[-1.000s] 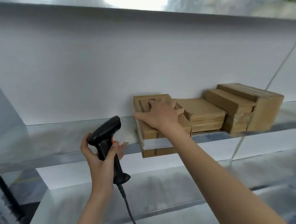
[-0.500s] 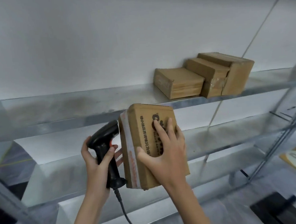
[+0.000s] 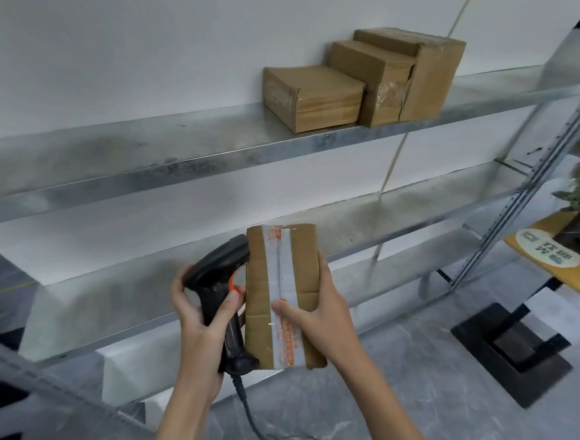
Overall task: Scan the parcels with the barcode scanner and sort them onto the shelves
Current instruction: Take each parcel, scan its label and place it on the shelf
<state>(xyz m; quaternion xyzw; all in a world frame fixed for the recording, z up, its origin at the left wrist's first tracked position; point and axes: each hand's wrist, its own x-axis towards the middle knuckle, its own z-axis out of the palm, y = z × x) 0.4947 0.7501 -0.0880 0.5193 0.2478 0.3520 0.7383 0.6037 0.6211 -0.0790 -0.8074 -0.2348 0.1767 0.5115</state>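
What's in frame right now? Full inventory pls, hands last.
held parcel: 1, brown with white and orange tape, lower centre, in right hand
shelf parcels: 3, brown, side by side on upper shelf, right part
scanner: 1, black with orange trigger, beside held parcel, in left hand
cable: 1, dark, hangs from scanner to floor
shelves: 2 levels seen, grey metal, across frame
upright: 1, perforated grey metal, right
sign: 1, white oval on yellow board, right edge
dark mat: 1, black, floor lower right
left hand: 1, grips scanner handle
right hand: 1, fingers around held parcel
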